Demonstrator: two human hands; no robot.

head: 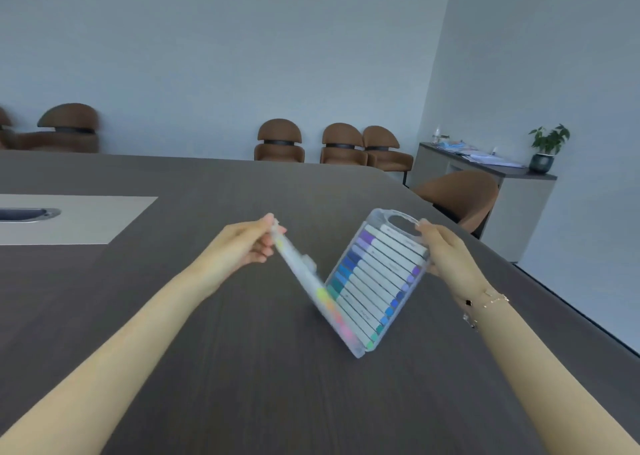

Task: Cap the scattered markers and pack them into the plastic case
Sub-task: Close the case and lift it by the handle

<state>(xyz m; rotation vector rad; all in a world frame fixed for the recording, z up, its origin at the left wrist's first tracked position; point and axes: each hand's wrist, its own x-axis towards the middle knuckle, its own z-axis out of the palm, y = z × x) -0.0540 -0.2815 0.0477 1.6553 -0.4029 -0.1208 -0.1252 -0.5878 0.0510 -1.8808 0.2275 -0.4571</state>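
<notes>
Left hand (247, 243): the top edge of the blurry left half of the clear plastic marker case (367, 281) is being pinched between the thumb and the curled fingers.
Right hand (446, 253): the right half of the case is being gripped near its carry handle, with the fingers curled round the edge.
Bracelets (485, 304): thin chain bracelets are being worn on the right wrist.
Case: it is being held open like a book in a V shape, with its hinge edge down near the dark grey wooden table (242, 368); whether the hinge is touching the table cannot be told.
White markers with coloured caps (377, 281): a full row is being kept in the right half, with purple, blue and green ends showing.
Left half: yellow, orange and pink marker ends are being seen through the plastic, but this half is blurred.
Table: a pale panel with a metal slot (69, 219) is being shown at the far left.
Brown chairs (332, 146): these are being lined up by the pale wall.
Grey side cabinet (519, 205): papers and a green potted plant (547, 149) are being kept on top.
</notes>
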